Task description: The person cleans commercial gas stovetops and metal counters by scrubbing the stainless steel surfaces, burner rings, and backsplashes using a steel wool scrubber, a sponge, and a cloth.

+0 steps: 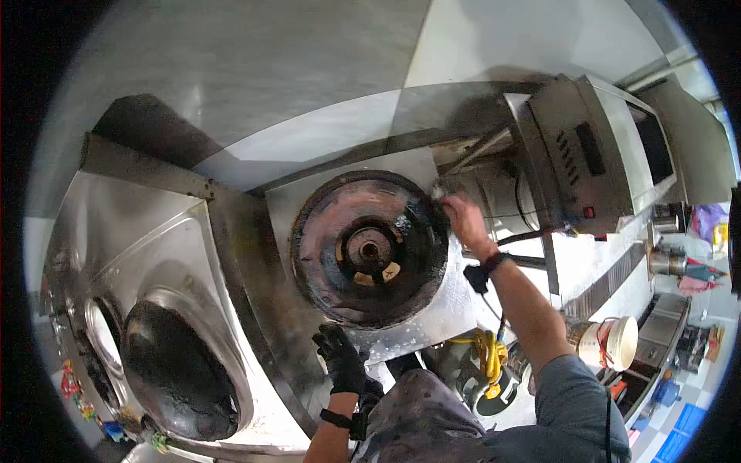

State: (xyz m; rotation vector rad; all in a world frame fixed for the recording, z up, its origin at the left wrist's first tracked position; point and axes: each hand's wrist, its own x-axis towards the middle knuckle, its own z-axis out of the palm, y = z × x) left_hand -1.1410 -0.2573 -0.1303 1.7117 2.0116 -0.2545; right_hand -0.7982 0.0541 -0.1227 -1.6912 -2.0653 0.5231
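A round, blackened wok burner pan (316, 231) with a ringed hub at its centre lies on a steel plate (451, 309). Its surface looks wet and greasy, and whitish drops dot the plate around it. My right hand (465, 220), bare, is closed at the pan's right rim on a small silvery bit that looks like a scouring pad; the fingers hide most of it. In a black glove, my left hand (340, 359) is at the near rim with its fingers stretched and apart. Whether those fingertips touch the rim I cannot tell.
On the left stands a steel range with a large black wok (177, 370) set in it. A steel machine with vents (575, 154) rises at the right. Below it are a yellow hose (490, 355) and a white bucket (620, 343). A steel wall closes off the back.
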